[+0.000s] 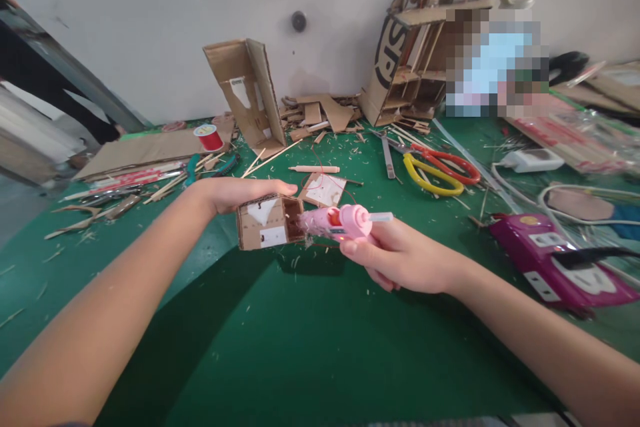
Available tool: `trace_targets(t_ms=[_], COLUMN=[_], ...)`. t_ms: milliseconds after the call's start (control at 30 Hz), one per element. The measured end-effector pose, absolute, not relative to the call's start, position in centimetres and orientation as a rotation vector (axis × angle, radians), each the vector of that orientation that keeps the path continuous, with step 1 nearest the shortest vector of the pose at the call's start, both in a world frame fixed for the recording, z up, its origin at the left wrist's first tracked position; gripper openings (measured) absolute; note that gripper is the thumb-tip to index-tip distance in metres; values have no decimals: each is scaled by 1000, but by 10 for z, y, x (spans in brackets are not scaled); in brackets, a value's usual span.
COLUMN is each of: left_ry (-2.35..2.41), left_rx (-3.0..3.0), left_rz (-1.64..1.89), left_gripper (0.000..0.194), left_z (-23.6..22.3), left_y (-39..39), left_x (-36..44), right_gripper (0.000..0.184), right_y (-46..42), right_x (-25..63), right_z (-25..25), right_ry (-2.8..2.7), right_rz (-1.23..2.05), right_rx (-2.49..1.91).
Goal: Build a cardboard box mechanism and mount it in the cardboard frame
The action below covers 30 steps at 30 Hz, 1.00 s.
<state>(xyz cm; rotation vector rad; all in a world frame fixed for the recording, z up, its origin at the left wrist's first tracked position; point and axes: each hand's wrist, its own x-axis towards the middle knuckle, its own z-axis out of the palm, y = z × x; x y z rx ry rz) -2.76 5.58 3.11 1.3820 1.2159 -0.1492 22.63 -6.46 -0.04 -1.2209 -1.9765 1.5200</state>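
My left hand (235, 193) grips a small open cardboard box (267, 221) by its top edge, holding it just above the green mat (300, 347). My right hand (400, 255) is wrapped round a pink hot glue gun (340, 222) with a white glue stick poking out of its back end. The gun's nozzle points left and meets the right side of the box. Behind the box lies a flat cardboard piece with white paper (323, 189) and a thin wooden dowel (314, 169).
Yellow scissors (431, 175), red scissors (450, 163) and pliers (387, 150) lie to the right behind the hands. A magenta power strip (555, 263) with cables sits at the right. Cardboard models (250, 93) and scraps line the wall. A red thread spool (209, 137) stands at the left.
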Motion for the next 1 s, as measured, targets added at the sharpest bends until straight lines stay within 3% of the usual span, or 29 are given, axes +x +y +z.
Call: trace_targets(t_ms=[733,1000], left_ry=[1210,1193], left_rx=[1420,1383], left_rz=[-113,-128], left_gripper=[48,53], left_z=[31,34], left_y=[55,53], left_x=[-25,-22], right_gripper=[49,50], right_y=[-63,-61], right_x=[218,212], right_z=[-1,8], right_ry=[-1946,-1845], right_rz=[1567,1677], right_rx=[-1183,-1288])
